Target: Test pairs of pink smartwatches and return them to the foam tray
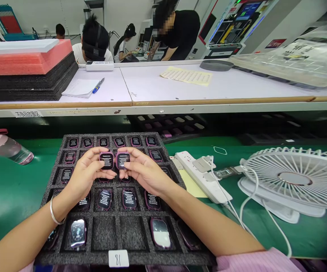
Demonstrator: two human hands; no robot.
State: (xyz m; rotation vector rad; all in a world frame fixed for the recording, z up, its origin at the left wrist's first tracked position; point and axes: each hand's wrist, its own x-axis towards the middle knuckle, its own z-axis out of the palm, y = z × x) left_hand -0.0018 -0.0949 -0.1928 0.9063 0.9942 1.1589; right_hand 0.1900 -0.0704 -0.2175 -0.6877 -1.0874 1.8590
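My left hand (85, 173) is closed on a small pink-rimmed watch body (107, 160) with a black text screen. Right beside it, my right hand (145, 172) pinches a second watch body (122, 159) of the same kind. Both are held just above a black foam tray (115, 230) on the green bench. The tray's cells hold several more such watch bodies, some face up with shiny screens in the front row. A white label reading 81 (118, 258) sits on the tray's front edge.
A white fan (293, 181) lies at the right with its cable, next to a white power strip (200, 173). A pink-capped bottle (6, 146) lies at the left. On the shelf above are foam sheets (24, 68), a notepad with a pen (81, 87) and a yellow sheet (186, 75). Other people work behind it.
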